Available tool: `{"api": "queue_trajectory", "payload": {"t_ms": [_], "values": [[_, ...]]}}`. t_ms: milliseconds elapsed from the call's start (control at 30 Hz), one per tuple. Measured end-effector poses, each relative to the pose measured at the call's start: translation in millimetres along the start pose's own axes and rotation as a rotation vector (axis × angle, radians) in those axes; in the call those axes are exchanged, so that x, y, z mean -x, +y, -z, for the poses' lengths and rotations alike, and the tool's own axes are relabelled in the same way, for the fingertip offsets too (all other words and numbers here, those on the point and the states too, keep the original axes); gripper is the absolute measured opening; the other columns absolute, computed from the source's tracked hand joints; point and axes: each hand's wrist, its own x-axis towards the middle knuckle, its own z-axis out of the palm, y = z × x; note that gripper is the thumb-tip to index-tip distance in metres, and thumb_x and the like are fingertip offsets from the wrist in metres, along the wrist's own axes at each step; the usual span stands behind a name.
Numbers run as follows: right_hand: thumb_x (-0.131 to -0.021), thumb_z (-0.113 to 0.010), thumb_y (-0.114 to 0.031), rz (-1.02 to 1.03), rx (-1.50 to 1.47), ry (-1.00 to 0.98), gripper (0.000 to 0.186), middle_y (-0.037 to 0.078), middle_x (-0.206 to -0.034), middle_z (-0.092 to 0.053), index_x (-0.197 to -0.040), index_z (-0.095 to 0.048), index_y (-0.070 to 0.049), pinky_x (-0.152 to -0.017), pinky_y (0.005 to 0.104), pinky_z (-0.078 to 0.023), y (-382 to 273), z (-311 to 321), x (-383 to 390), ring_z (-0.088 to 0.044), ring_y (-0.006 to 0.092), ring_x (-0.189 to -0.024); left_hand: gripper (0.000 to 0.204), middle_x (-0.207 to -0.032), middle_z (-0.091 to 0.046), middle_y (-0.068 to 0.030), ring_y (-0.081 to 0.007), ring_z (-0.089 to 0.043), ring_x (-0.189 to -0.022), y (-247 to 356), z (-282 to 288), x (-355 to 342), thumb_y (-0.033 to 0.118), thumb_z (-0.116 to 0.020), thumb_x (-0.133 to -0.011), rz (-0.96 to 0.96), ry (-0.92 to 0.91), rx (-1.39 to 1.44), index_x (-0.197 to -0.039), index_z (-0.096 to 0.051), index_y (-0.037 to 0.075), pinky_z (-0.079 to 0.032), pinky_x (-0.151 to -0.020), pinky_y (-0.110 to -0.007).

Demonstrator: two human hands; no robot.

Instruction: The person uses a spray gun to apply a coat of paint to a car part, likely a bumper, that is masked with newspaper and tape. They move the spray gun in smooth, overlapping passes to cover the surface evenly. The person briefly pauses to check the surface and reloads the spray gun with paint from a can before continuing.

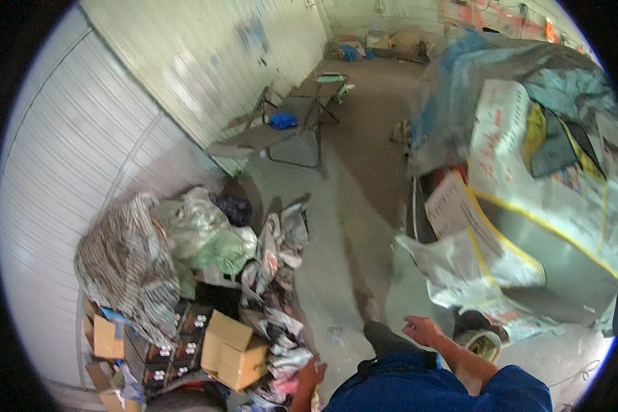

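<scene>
My left hand (312, 375) hangs low beside a heap of crumpled wrappers and rags (286, 336). Its fingers are loosely apart, and nothing shows in them. An open cardboard box (233, 350) stands just left of it. My right hand (422, 331) is held out in front of my body with the fingers spread a little, holding nothing. A round bucket (484, 345) is on the floor to its right, partly hidden by my forearm. Nearby, white printed sheeting with yellow edging (460, 268) drapes down to the floor.
At left, a striped cloth (130, 264) and plastic bags (206, 230) cover stacked dark boxes (185, 343) along a ribbed metal wall (69, 151). A folding lounger (292, 127) bears a blue bundle (282, 121). A large covered pile (453, 103) fills the right side.
</scene>
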Motion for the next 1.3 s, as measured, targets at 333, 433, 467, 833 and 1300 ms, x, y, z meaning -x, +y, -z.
{"api": "queue_trajectory", "payload": {"t_ms": [333, 433, 467, 833, 1300], "values": [[-0.092, -0.067, -0.033, 0.941, -0.588, 0.443, 0.054, 0.022, -0.113, -0.062, -0.132, -0.056, 0.001, -0.082, 0.0398, -0.056, -366.1, 206.2, -272.1, -0.067, 0.0294, -0.088, 0.049, -0.112, -0.068, -0.0224, -0.0389, -0.068, -0.097, -19.7, 89.0, -208.1, 0.044, -0.064, -0.09, 0.535, -0.138, 0.274, -0.122, -0.061, 0.008, -0.053, -0.082, -0.048], [-0.097, -0.062, -0.034, 1.465, -1.095, 0.63, 0.044, 0.017, -0.121, -0.058, -0.129, -0.057, -0.003, -0.068, 0.0322, -0.055, -455.7, 257.4, -325.6, -0.064, 0.0247, -0.092, 0.046, -0.108, -0.069, -0.0221, -0.0383, -0.068, -0.095, 10.3, 107.5, -319.2, 0.045, -0.064, -0.09, 0.526, -0.18, 0.255, -0.118, -0.063, 0.007, -0.053, -0.08, -0.048], [-0.097, -0.063, -0.032, 1.51, -1.097, 0.525, 0.046, 0.016, -0.13, -0.053, -0.132, -0.054, -0.004, -0.069, 0.0341, -0.058, -475.9, 282.7, -331.7, -0.06, 0.025, -0.103, 0.046, -0.107, -0.069, -0.0219, -0.0382, -0.069, -0.094, 17.8, 120.7, -361.1, 0.045, -0.064, -0.09, 0.509, -0.203, 0.233, -0.116, -0.064, 0.007, -0.053, -0.079, -0.049], [-0.098, -0.061, -0.02, 1.728, -0.86, 0.996, 0.051, 0.007, -0.146, -0.043, -0.144, -0.042, -0.009, -0.068, 0.0376, -0.063, -529.4, 468.5, -580.3, -0.048, 0.0231, -0.13, 0.033, -0.091, -0.069, -0.0158, -0.0254, -0.067, -0.081, 395.5, 346.0, -944.1, 0.023, -0.062, -0.092, -0.216, 0.035, 0.162, -0.113, -0.066, -0.002, -0.052, -0.072, -0.04], [-0.094, -0.066, -0.038, 1.682, -0.997, 0.949, 0.054, 0.012, -0.118, -0.058, -0.14, -0.054, -0.011, -0.078, 0.0356, -0.047, -480.3, 802.5, -961.3, -0.055, 0.0234, -0.085, 0.039, -0.098, -0.068, -0.0133, -0.0234, -0.066, -0.091, 638.9, 297.2, -1156.6, 0.019, -0.061, -0.095, 0.098, -0.385, -0.049, -0.131, -0.058, 0.005, -0.055, -0.071, -0.037]]}}
